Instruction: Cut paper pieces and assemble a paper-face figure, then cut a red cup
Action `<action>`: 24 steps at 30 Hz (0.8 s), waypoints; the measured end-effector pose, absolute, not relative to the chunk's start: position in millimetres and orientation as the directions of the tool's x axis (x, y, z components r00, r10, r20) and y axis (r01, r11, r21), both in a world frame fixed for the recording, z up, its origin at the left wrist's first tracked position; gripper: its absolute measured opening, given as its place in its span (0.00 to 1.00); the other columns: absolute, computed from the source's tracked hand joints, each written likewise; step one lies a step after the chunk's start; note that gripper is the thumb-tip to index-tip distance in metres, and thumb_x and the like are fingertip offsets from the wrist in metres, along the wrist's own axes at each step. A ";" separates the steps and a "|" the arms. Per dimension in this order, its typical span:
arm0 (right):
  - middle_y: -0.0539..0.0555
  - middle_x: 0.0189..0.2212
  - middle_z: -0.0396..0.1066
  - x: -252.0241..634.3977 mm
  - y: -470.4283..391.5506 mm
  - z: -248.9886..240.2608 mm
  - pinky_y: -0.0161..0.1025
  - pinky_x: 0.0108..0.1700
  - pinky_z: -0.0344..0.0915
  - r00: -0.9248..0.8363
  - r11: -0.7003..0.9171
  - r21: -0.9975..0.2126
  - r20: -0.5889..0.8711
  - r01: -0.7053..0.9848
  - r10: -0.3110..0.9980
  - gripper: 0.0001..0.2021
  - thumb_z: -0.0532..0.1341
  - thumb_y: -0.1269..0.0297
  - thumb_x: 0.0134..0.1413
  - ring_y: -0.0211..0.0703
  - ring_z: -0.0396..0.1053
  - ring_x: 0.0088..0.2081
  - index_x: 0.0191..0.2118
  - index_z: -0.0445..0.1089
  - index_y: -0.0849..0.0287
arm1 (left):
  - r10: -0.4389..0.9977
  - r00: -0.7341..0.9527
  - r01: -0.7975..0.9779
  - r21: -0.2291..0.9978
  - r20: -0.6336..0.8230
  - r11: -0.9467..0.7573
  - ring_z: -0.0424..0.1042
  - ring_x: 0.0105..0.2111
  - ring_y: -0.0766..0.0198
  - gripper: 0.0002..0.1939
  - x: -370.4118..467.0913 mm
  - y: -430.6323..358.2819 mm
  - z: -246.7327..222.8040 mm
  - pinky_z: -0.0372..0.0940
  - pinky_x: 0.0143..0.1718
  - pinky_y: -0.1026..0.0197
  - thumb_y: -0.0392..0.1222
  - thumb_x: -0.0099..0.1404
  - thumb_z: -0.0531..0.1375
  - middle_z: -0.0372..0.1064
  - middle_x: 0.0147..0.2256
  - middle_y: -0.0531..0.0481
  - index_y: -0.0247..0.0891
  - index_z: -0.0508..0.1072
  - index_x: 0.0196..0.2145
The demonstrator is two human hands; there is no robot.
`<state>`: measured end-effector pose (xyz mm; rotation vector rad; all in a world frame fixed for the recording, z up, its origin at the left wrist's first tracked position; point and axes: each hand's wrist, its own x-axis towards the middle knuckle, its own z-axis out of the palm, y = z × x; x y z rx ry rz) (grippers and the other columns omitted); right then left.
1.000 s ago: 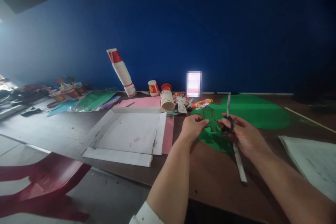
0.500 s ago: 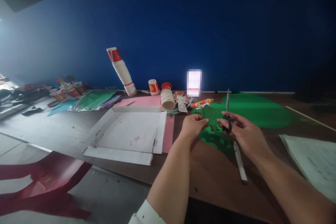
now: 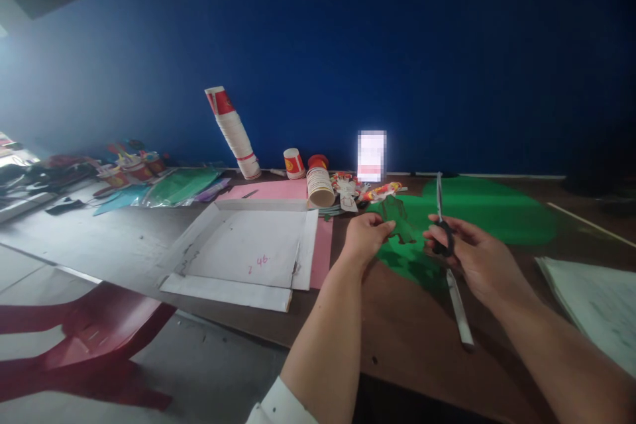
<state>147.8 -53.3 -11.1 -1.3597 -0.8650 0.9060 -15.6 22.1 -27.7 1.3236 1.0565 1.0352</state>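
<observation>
Between the thumb and fingers of my left hand (image 3: pixel 368 238) is a small green paper cutout (image 3: pixel 400 222) with dark drawn outlines. My right hand (image 3: pixel 474 255) grips a pair of scissors (image 3: pixel 441 212) by the dark handles, blades pointing up and away from the cutout. Under and behind both hands lies green paper (image 3: pixel 489 209), spread over the brown table (image 3: pixel 397 331). A white marker (image 3: pixel 460 311) rests on the table just below my right hand.
A shallow white cardboard tray (image 3: pixel 238 245) lies left of my left arm, over pink paper (image 3: pixel 324 252). Behind stand a leaning stack of paper cups (image 3: pixel 236 136) and a lit, blurred screen (image 3: pixel 371 156). White sheets (image 3: pixel 591 311) lie at right, a red chair (image 3: pixel 94 338) at lower left.
My right hand, scissors in it, has drawn off the cutout's edge a little to the right. The cutout now hangs from my left hand alone.
</observation>
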 end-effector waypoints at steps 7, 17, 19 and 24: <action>0.52 0.27 0.74 152.8 -86.8 -7.3 0.24 0.15 0.51 0.260 -0.208 -0.975 -0.222 -0.081 0.940 0.24 0.74 0.48 0.34 0.38 0.68 0.27 0.40 0.79 0.53 | 0.992 0.123 0.009 1.000 0.008 -0.009 0.58 0.20 0.70 0.15 -16.4 27.7 -27.3 0.54 0.24 0.66 0.44 0.55 0.64 0.58 0.17 0.57 0.37 0.64 0.19; 0.54 0.27 0.76 151.2 -128.2 -22.1 0.34 0.25 0.68 0.186 -0.360 -0.932 -0.348 0.035 0.919 0.25 0.74 0.48 0.34 0.42 0.71 0.26 0.41 0.81 0.55 | 0.991 0.127 -0.016 0.999 0.030 -0.029 0.58 0.20 0.70 0.13 -15.2 26.2 -28.2 0.55 0.25 0.65 0.45 0.55 0.64 0.62 0.19 0.55 0.37 0.66 0.21; 0.55 0.27 0.77 151.4 -129.4 -23.2 0.35 0.27 0.69 0.205 -0.367 -0.929 -0.351 0.044 0.914 0.26 0.74 0.47 0.34 0.43 0.71 0.27 0.41 0.80 0.56 | 0.991 0.134 -0.014 0.999 0.030 -0.028 0.58 0.20 0.70 0.13 -15.0 26.4 -28.2 0.54 0.25 0.65 0.46 0.55 0.64 0.62 0.19 0.55 0.37 0.66 0.21; 0.56 0.28 0.78 151.0 -132.0 -22.7 0.34 0.29 0.69 0.196 -0.392 -0.918 -0.375 0.056 0.906 0.29 0.73 0.47 0.36 0.43 0.72 0.29 0.45 0.79 0.58 | 0.989 0.149 0.003 1.000 0.026 -0.027 0.58 0.20 0.71 0.13 -14.6 25.5 -25.4 0.54 0.24 0.66 0.45 0.55 0.64 0.62 0.18 0.56 0.37 0.67 0.21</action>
